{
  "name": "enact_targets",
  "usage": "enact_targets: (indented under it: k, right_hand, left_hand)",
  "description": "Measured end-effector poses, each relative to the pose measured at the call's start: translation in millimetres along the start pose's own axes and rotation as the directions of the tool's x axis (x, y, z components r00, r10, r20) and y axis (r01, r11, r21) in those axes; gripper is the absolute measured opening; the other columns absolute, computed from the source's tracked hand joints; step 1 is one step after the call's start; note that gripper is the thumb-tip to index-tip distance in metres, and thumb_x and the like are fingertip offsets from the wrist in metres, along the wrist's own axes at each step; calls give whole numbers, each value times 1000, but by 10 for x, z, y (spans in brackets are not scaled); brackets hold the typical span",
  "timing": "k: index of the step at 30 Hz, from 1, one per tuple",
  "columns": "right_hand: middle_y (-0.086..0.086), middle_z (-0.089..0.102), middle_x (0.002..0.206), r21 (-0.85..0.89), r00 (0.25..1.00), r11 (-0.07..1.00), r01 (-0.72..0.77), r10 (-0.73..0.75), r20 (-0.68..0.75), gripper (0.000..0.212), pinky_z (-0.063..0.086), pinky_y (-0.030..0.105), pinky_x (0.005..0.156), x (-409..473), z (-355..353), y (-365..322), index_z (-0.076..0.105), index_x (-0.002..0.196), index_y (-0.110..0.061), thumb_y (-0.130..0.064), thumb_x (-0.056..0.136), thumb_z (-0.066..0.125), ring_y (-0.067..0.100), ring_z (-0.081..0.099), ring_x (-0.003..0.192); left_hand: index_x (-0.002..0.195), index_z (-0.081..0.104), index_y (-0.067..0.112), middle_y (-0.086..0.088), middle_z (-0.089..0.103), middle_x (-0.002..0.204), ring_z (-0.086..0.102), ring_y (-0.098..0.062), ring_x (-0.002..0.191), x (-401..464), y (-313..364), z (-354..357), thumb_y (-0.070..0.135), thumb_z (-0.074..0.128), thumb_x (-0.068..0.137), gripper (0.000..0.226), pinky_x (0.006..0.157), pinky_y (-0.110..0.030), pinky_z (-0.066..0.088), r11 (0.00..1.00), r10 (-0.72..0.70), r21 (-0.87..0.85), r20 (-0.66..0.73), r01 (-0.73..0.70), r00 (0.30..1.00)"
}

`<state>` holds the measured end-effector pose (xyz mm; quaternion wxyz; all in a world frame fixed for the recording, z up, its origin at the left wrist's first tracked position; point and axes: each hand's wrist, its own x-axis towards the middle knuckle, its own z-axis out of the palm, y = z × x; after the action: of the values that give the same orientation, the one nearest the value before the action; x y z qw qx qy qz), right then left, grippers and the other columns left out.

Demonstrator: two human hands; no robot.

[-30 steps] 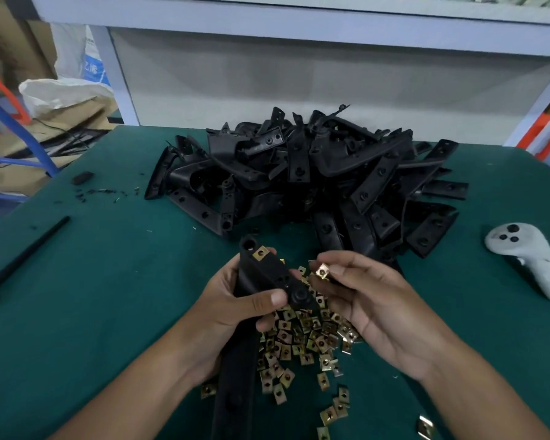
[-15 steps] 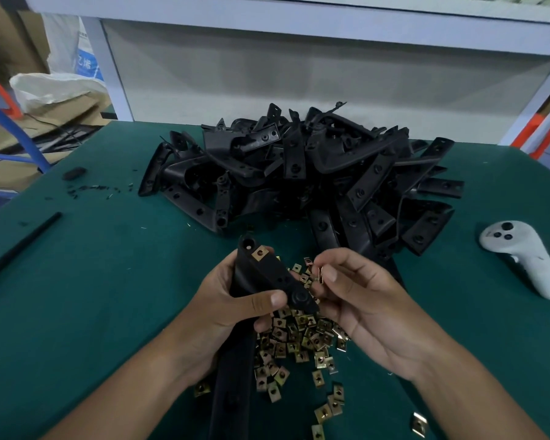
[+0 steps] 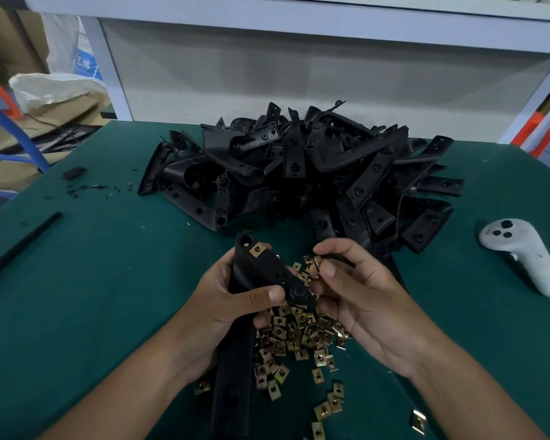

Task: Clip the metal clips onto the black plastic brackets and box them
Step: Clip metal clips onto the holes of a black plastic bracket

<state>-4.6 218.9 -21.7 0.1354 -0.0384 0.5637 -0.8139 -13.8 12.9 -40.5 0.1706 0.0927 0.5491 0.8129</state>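
Since 1 s ago, my right hand [image 3: 362, 300] has tucked its clip [image 3: 315, 265] in behind the thumb, close to the bracket [image 3: 261, 274]; L hand [image 3: 223, 309] hasn't shifted. Near edge: loose metal clips [image 3: 292, 341] strewn on the green table [image 3: 92, 296] under both hands. L grip wraps the black bracket, thumb across it, one clip already on its top end [image 3: 257, 249]. R grip pinches the clip w/ thumb + fingers. Beyond: bracket pile [image 3: 299, 173]; white controller [image 3: 527, 252] far R.
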Motion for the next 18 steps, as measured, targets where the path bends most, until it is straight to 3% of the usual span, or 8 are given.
enact_targets:
  k: [4,9,12,16,18]
  right_hand:
    - [-2,65,79,-82,1000,997,11,-12,-13,19,53,24,67,-2,-4,14,78,91,-21,-35,81,70,9,61,74]
    - [-6,53,64,-164,999,986,-2,-7,-54,31,46,20,54,0,1,47,70,83,-16,-48,81,67,7,50,58]
    - [-5,59,66,-190,999,982,-2,-8,-54,25,46,18,54,6,-3,61,74,85,-19,-43,83,66,6,54,59]
    - [-1,72,83,-212,1000,977,12,-17,-26,21,53,24,64,14,-18,64,78,95,-21,-32,90,61,10,63,75]
    - [-2,70,80,-223,998,974,28,-38,-42,21,50,21,59,10,-15,53,78,92,-23,-34,90,60,8,62,71]
  left_hand:
    - [101,73,29,-9,74,101,53,-9,56,2,4,0,18,88,64,41,51,-20,47,1000,6,3,-11,-6,1000]
    - [105,69,25,-4,68,89,49,-12,52,2,-4,-10,21,89,62,48,55,-20,48,999,-9,52,-34,10,999]
    - [107,67,23,-1,67,86,52,-12,53,-7,-14,-1,21,88,64,49,56,-20,49,997,-7,72,-7,7,1000]
    - [108,65,20,0,69,86,56,-11,57,-20,-28,7,24,86,69,44,58,-19,49,994,-9,108,21,7,1000]
    - [110,63,17,-4,70,85,57,-11,58,-18,-27,8,25,85,70,46,57,-20,50,994,-10,105,15,8,1000]
